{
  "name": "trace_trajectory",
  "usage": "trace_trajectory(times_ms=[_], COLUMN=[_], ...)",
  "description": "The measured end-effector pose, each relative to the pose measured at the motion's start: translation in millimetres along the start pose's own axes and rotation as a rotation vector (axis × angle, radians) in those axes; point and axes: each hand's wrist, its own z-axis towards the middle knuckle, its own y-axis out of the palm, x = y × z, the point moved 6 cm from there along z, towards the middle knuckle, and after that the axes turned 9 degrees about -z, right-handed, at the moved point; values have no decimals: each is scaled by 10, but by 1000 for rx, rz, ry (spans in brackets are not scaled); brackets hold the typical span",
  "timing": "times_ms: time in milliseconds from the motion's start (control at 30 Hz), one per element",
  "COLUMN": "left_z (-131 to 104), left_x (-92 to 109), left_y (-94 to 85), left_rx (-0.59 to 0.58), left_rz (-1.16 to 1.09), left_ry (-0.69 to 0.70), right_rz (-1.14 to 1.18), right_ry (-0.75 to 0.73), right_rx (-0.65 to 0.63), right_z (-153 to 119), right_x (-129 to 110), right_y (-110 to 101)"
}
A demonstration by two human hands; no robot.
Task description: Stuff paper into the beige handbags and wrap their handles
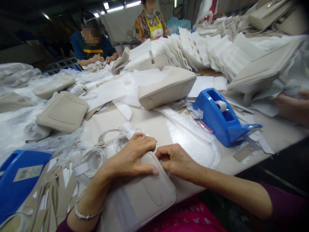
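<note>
A beige handbag (149,196) lies at the table's front edge, its stitched side turned up toward me. My left hand (132,158) grips its upper part, with the thumb pressed on the near panel and the fingers over the far side. At the bag's right side my right hand (172,161) has its fingers curled together against the edge; what they pinch is hidden. Clear plastic wrap covers part of the bag's lower left. White-wrapped straps (93,159) lie just left of my left hand.
A blue tape dispenser (217,116) stands at right, another blue dispenser (26,183) at left. More beige bags (169,85) and stacked white foam sheets (193,51) fill the back. Paper strips (53,199) litter the left. Two people (93,48) work opposite; another person's hand (294,108) is at right.
</note>
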Motion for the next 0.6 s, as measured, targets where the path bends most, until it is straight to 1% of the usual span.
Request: trace_trajectory(times_ms=[100, 133, 200, 267, 333, 433, 533, 600], left_z=[-11, -15, -22, -27, -31, -37, -39, -37], left_x=[10, 15, 22, 27, 31, 36, 27, 20], left_y=[-10, -14, -22, -29, -36, -47, -60, -63], left_rx=[4, 9, 18, 26, 35, 51, 70, 78], left_rz=[16, 17, 19, 22, 25, 21, 9, 3], left_ry=[15, 21, 26, 25, 22, 20, 13, 9], right_rz=[2, -53, -240, -435, -556, -599, -617, -691], right_ry=[-31, -44, -66, -90, -93, -115, -179, -225], right_rx=[-16, -10, 2, 3, 27, 77, 108, 120], right_z=[-164, -225, -326, -389, -413, -409, -381, -351], right_x=[47, 76, 138, 186, 214, 178, 63, -23], right_y=[-134, -177, -202, -136, -47, 29, 36, 35])
